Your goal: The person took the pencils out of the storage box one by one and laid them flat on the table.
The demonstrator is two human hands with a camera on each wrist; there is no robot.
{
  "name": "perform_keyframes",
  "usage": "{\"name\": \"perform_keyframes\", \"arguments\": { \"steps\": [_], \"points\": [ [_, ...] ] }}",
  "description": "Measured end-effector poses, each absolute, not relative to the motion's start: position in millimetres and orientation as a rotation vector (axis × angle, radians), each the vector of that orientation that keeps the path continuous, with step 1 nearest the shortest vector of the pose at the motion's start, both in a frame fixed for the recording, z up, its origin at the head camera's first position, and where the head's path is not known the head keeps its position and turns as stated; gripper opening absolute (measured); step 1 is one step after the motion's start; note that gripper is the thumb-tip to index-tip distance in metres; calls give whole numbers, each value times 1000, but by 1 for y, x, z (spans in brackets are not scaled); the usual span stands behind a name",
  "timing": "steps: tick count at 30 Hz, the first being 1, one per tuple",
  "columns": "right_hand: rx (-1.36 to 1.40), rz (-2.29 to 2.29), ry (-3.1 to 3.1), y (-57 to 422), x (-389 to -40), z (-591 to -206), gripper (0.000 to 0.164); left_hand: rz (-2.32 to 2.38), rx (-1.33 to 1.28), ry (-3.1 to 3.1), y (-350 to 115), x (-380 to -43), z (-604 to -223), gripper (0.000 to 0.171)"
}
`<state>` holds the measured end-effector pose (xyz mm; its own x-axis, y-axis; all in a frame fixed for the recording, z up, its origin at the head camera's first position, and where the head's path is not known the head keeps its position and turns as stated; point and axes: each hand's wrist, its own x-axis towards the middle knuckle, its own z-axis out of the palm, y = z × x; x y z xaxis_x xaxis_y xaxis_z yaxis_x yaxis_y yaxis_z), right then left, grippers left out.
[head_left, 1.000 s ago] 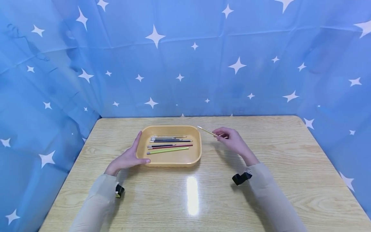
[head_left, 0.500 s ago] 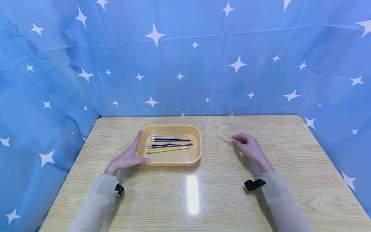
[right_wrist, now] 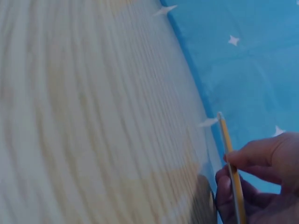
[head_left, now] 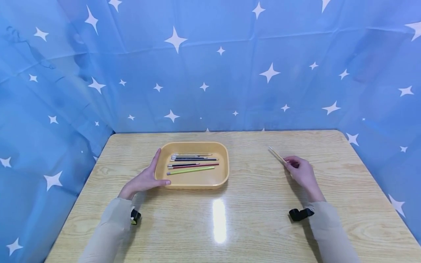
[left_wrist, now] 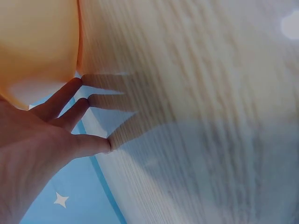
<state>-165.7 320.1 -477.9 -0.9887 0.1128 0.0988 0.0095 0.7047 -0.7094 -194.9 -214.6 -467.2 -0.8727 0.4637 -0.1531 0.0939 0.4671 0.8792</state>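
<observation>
Tabletop (head_left: 253, 175) separates tray rim (head_left: 228, 164) from pinched pencil (right_wrist: 237, 191).

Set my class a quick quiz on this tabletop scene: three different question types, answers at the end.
1. Which hand pinches a yellow pencil?
2. True or false: of the pencils in the tray, the green pencil lies nearest the person.
3. In the head view, the left hand is at the tray's:
A) right end
B) left end
C) middle

Key:
1. The right hand
2. True
3. B
</observation>
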Motion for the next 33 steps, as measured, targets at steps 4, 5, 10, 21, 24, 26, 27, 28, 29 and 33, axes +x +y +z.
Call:
{"name": "perform_keyframes", "arguments": {
  "steps": [4, 5, 10, 21, 24, 26, 27, 28, 29, 33],
  "points": [
    [-131, 1098, -2764, 329, -163, -478, 22, 1397, 468, 2335, -215, -195, -467, 124],
    [-149, 1096, -2759, 331, -162, -478, 22, 1399, 470, 2332, -214, -195, -467, 124],
    [-261, 1081, -2736, 342, -156, -477, 23, 1383, 484, 2339, -214, -195, -466, 123],
    [-372, 1057, -2776, 358, -150, -481, 26, 1377, 495, 2351, -215, -194, -462, 121],
    [-396, 1050, -2771, 361, -149, -483, 25, 1375, 495, 2351, -215, -194, -463, 121],
    [-412, 1034, -2766, 363, -149, -484, 25, 1371, 489, 2354, -214, -193, -463, 121],
    [-421, 1035, -2764, 363, -149, -484, 24, 1367, 488, 2358, -215, -193, -463, 121],
    [-435, 1031, -2762, 364, -149, -485, 24, 1363, 490, 2361, -215, -193, -464, 121],
    [-443, 1018, -2759, 364, -149, -485, 24, 1359, 489, 2364, -215, -193, -464, 121],
    [-482, 1009, -2747, 363, -149, -485, 24, 1362, 484, 2360, -215, -194, -465, 121]
  ]
}}
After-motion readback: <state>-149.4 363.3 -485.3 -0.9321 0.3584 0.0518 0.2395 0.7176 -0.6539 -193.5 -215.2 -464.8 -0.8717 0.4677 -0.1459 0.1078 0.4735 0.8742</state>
